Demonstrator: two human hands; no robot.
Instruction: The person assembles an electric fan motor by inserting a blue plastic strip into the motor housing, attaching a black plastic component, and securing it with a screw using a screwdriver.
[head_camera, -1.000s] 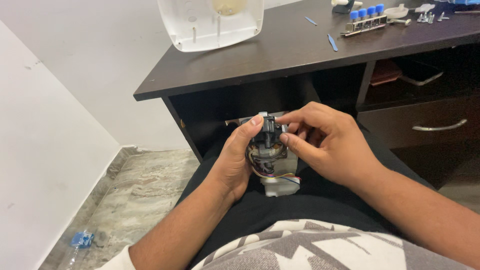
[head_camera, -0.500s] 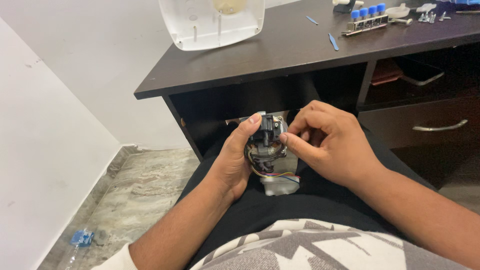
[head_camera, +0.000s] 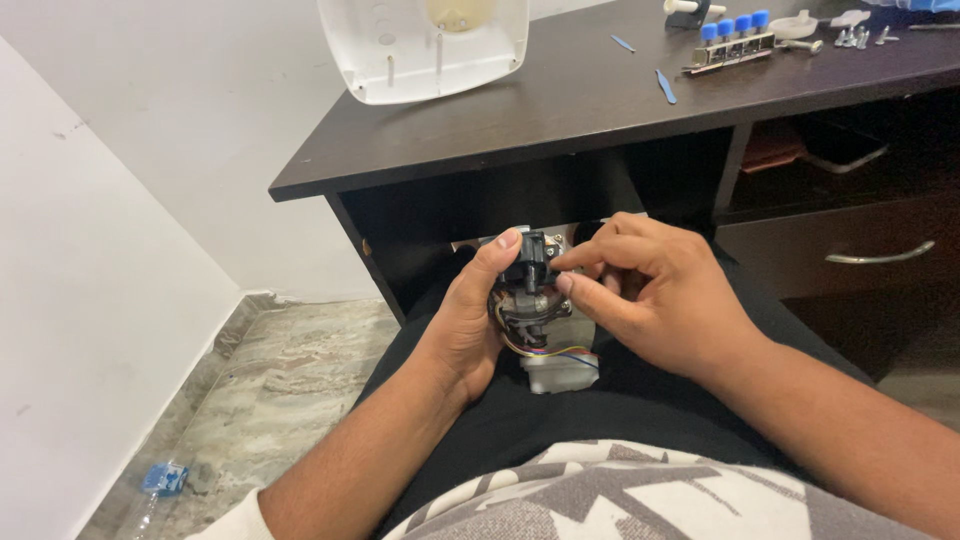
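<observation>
Because braced low over the lap, just below the dark desk edge: small motor assembly with coloured wires, cradled upright in the left hand, fingers wrapped round it, thumb pressing the black top part steady. Right hand alongside, fingertips pinching that top. White plastic cover and blue-capped strip set aside on the desk, clear of the work

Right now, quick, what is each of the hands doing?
Left hand: closed around the small wired motor part, holding it over the lap.
Right hand: fingertips pinching the black piece on top of that part.
</observation>
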